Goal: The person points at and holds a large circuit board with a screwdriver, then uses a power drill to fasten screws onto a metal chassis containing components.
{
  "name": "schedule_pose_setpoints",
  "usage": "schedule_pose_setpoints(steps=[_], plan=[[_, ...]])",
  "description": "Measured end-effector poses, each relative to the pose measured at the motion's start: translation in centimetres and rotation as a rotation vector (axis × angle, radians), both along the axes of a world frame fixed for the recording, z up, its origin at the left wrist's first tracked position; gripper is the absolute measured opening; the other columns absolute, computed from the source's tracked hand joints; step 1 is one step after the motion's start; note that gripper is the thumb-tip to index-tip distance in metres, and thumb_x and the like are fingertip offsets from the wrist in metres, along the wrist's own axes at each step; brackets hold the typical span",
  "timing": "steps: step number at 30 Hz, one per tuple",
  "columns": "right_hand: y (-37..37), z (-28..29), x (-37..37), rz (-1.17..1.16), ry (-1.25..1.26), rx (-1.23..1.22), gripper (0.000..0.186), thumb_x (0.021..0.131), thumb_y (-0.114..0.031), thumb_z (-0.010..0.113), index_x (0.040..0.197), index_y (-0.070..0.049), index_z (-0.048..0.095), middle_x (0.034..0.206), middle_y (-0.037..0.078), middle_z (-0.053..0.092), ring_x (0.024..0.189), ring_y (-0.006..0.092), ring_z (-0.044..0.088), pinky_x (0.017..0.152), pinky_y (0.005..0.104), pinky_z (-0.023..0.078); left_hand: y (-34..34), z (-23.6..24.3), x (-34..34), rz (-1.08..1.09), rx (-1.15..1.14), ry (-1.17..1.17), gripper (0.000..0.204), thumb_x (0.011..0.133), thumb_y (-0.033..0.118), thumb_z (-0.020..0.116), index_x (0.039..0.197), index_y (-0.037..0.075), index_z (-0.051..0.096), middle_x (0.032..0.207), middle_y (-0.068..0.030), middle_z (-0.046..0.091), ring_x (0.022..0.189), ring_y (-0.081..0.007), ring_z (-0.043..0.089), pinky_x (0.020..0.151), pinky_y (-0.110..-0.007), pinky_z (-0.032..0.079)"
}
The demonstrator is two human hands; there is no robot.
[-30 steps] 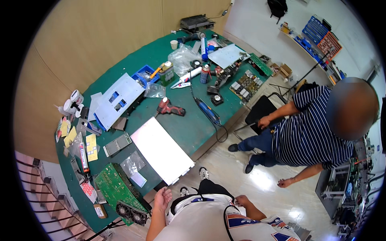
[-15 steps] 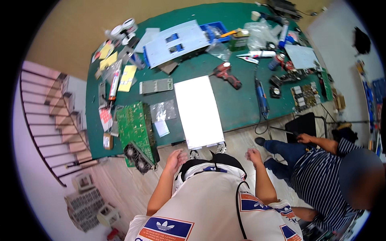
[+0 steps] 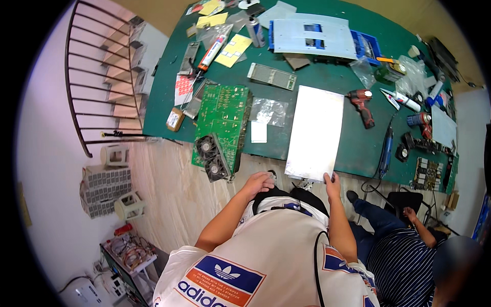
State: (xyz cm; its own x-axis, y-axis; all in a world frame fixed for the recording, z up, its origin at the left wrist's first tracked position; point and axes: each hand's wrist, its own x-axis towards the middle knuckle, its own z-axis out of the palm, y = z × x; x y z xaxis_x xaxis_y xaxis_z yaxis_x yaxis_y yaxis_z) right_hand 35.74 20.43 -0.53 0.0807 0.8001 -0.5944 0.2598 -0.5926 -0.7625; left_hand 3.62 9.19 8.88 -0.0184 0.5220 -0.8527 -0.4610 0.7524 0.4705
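Observation:
A flat white metal panel (image 3: 315, 133) lies on the green table, its near end reaching past the front edge. My right hand (image 3: 332, 185) is at the panel's near right corner, thumb and fingers closed on it. In front of the table, my left hand (image 3: 260, 183) hangs with nothing in it, fingers loosely stretched out. It is nearest to a green circuit board (image 3: 222, 115) whose two black fans (image 3: 212, 158) jut out past the table edge. Between board and panel lie a clear plastic bag (image 3: 269, 111) and a small white card (image 3: 259, 132).
On the right lie a red and black cordless drill (image 3: 362, 108) and a blue corded tool (image 3: 387, 152). Behind are a grey slotted metal part (image 3: 271, 76) and a large pale panel (image 3: 314, 37) beside a blue bin (image 3: 369, 47). A person in a striped shirt (image 3: 394, 263) sits at right.
The view has turned left, so the table sits further right. My right hand has come up to the white panel's near right corner and closed on it. The left hand remains free.

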Motion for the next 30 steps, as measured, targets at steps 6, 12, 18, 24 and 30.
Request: schedule_pose_setpoints(steps=[6,12,18,24,30], plan=[[1.0,0.4,0.8,0.108,0.041,-0.123,0.048,0.089,-0.031,0.069,0.122,0.003,0.058,0.108,0.011,0.065,0.096,0.0163,0.060,0.085,0.0295,0.047,0.1,-0.9,-0.5,-0.035,0.012,-0.012,0.030,0.098,0.031,0.054,0.116,0.006,0.057,0.102,-0.0092,0.068,0.088,-0.0177,0.066,0.075,-0.030,0.052],[0.7,1.0,-0.2,0.108,-0.058,-0.002,0.045,0.091,-0.029,0.066,0.122,0.003,0.058,0.111,0.012,0.065,0.099,0.0187,0.061,0.085,0.0305,0.047,-0.3,-1.6,-0.9,-0.043,0.017,-0.022,0.033,0.098,0.033,0.054,0.121,0.009,0.057,0.105,-0.0092,0.067,0.086,-0.0155,0.065,0.072,-0.028,0.051],[0.6,1.0,-1.2,0.035,-0.045,-0.039,0.049,0.092,-0.029,0.064,0.125,0.007,0.054,0.112,0.014,0.065,0.099,0.0194,0.060,0.086,0.0311,0.046,0.0,-1.6,-1.4,-0.035,0.034,-0.018,0.031,0.098,0.033,0.056,0.119,0.010,0.057,0.105,-0.0093,0.067,0.084,-0.0156,0.065,0.071,-0.028,0.050],[1.0,5.5,-3.4,0.053,-0.268,-0.098,0.079,0.084,-0.046,0.066,0.135,0.009,0.044,0.131,0.028,0.054,0.124,0.0369,0.051,0.104,0.0398,0.039,-0.3,-1.0,-1.9,-0.003,0.042,-0.008,0.032,0.098,0.030,0.054,0.121,0.007,0.056,0.104,-0.0104,0.068,0.086,-0.0176,0.067,0.071,-0.028,0.052],[1.8,4.5,-1.1,0.043,0.092,-0.098,0.052,0.085,-0.028,0.070,0.122,0.007,0.058,0.115,0.019,0.065,0.105,0.0256,0.063,0.090,0.0345,0.048,1.1,-1.1,-1.3,-0.101,0.089,-0.029,0.032,0.100,0.026,0.049,0.123,0.004,0.055,0.106,-0.0114,0.068,0.090,-0.0194,0.068,0.072,-0.028,0.055]])
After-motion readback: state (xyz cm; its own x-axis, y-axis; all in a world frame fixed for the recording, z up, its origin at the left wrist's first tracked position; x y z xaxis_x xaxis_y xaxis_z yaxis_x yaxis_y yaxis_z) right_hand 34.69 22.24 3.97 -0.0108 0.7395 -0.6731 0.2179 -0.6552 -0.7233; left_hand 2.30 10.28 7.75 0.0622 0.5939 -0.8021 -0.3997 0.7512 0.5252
